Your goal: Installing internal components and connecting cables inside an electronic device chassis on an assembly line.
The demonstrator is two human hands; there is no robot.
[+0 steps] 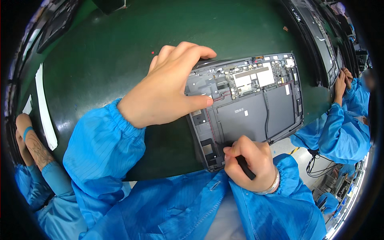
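An opened laptop base (256, 120) lies tilted on the green table, its circuit board (256, 78) and flat grey battery (240, 124) bare. My left hand (168, 88) reaches over its left side. The fingers are spread and bent over the far left corner, and the thumb rests on or just above the inside. At the near edge, my right hand (252, 164) is closed round a slim black tool (245, 167). Its tip is hidden by the fingers, so the exact kind does not show. A black cable (267, 116) crosses the battery area.
The green tabletop (160, 24) spreads around the laptop base. A white strip (44, 108) lies at the left. More opened laptop parts (320, 44) stand along the right edge. Co-workers in blue smocks sit on both sides, one's hands (342, 82) at the right, another's arm (34, 140) at the left.
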